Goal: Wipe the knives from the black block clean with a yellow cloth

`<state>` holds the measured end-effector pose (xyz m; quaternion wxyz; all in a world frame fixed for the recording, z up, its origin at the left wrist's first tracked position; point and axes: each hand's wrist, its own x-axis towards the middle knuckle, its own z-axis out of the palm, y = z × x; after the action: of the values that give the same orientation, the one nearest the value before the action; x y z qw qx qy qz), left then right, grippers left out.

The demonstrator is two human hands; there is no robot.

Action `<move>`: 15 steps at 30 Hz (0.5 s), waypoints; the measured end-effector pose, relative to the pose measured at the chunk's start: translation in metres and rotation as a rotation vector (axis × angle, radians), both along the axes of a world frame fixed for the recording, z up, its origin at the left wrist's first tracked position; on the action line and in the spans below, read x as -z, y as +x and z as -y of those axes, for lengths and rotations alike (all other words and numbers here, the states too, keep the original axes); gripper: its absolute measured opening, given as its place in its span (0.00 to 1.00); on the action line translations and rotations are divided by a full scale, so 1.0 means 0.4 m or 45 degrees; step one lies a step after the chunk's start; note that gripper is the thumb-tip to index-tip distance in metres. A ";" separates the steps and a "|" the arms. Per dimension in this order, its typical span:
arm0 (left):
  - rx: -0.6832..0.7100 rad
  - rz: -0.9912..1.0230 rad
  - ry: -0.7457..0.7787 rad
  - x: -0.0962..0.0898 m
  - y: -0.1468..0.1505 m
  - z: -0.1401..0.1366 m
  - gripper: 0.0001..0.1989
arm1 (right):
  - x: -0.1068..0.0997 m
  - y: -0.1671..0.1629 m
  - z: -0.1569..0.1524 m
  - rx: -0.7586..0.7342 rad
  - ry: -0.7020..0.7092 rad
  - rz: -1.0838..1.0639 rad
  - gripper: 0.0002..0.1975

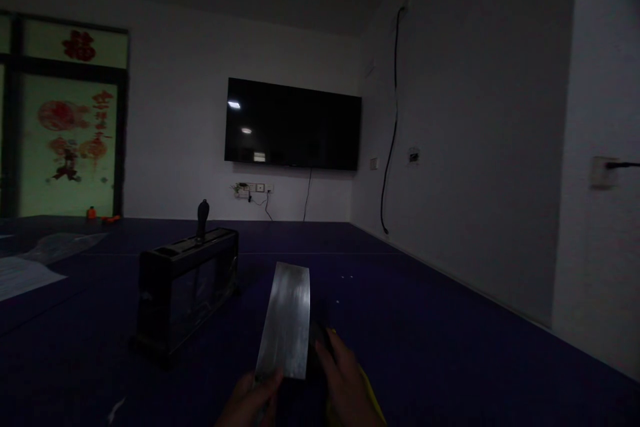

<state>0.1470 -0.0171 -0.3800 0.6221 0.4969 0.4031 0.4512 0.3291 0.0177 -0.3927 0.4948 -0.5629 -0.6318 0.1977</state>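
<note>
A cleaver (287,320) with a broad steel blade points away from me, its flat side facing up. My left hand (255,400) is closed at the near end of it, the thumb lying against the blade; the handle is mostly hidden. Just right of the blade, my right hand (347,377) is closed around a dark rounded object (320,337). What kind of object that is, I cannot make out in the dim light. To the left stands a black knife block (190,287) with clear sides, and one black-handled tool (202,220) sticks up from its top.
The dark blue tabletop (400,320) reaches to the walls. Clear plastic film (65,247) and a white sheet (25,278) lie at the left. Small orange items (91,213) sit near the far edge. A television (293,125) and a hanging black cable (389,167) are on the walls.
</note>
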 end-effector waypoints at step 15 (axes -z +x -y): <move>0.081 0.048 0.053 0.031 0.001 -0.040 0.29 | 0.012 0.012 -0.063 -0.405 0.956 0.618 0.28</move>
<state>0.1473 -0.0011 -0.3923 0.6333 0.5137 0.3658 0.4486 0.3340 0.0430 -0.3976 0.4659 -0.2713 -0.8353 -0.1083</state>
